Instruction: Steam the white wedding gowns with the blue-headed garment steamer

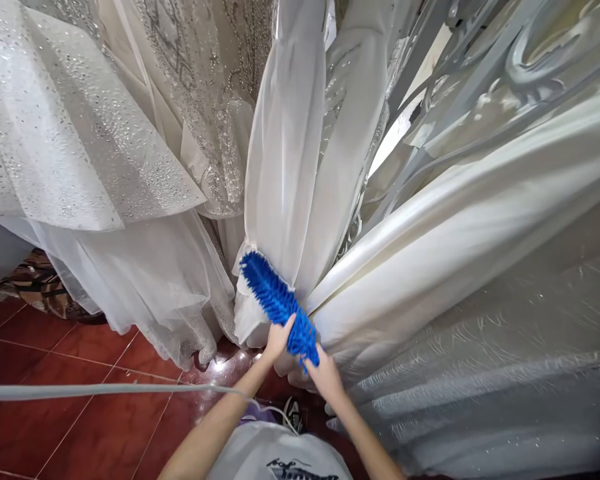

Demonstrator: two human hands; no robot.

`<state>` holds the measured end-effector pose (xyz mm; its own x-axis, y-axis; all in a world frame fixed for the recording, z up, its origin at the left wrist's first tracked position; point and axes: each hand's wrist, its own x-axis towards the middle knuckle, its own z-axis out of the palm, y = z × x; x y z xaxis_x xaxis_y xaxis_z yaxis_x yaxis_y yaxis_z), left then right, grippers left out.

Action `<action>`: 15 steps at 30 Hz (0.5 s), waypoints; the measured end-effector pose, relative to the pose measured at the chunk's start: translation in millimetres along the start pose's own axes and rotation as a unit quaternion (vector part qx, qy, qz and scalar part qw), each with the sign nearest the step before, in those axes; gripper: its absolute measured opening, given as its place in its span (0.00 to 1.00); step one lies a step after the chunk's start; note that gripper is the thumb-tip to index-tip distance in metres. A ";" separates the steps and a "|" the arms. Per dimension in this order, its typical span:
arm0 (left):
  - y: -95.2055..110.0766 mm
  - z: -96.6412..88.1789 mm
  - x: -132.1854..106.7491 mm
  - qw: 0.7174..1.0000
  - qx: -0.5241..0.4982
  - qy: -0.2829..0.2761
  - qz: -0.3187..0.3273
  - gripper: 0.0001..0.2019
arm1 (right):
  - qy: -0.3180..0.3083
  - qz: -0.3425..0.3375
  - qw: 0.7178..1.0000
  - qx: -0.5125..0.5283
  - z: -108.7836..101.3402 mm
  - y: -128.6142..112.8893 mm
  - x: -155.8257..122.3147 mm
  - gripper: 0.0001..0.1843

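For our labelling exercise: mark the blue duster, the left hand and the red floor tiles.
blue duster [275, 297]: head view, middle of its bristles.
left hand [277, 339]: head view, back of hand.
red floor tiles [80, 427]: head view, bare tile.

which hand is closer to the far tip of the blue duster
Left. The left hand grips the blue duster partway along its fluffy head, nearer the far tip. The right hand holds the near end, farther from the tip, against the white dresses.
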<state>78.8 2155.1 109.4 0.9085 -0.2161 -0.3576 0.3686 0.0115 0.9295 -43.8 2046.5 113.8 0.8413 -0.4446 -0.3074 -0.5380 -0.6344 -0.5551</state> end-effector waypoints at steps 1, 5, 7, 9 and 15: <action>-22.8 -11.8 -13.8 1.000 0.013 0.005 -0.015 0.16 | -0.023 -0.002 1.000 0.017 16.1 12.3 -12.6 0.16; -62.0 -36.2 -50.4 0.996 0.062 0.062 -0.019 0.21 | -0.036 -0.022 0.997 0.064 47.1 32.3 -45.5 0.13; -40.8 -32.1 -50.7 0.993 0.075 0.079 0.040 0.20 | 0.011 -0.051 0.992 0.112 38.1 21.6 -45.3 0.18; 3.3 -20.9 -42.1 0.990 0.063 0.040 0.118 0.19 | 0.076 -0.086 0.982 0.147 14.4 0.5 -35.3 0.24; 128.8 19.6 0.1 0.975 -0.033 -0.046 0.214 0.20 | 0.191 -0.140 0.961 0.144 -66.0 -61.3 18.3 0.22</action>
<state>122.6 2137.4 230.9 0.9616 -0.2643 0.0738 -0.0254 0.1821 0.9829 1.1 2035.5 193.1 0.8406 -0.5169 0.1615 -0.2100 -0.5859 -0.7827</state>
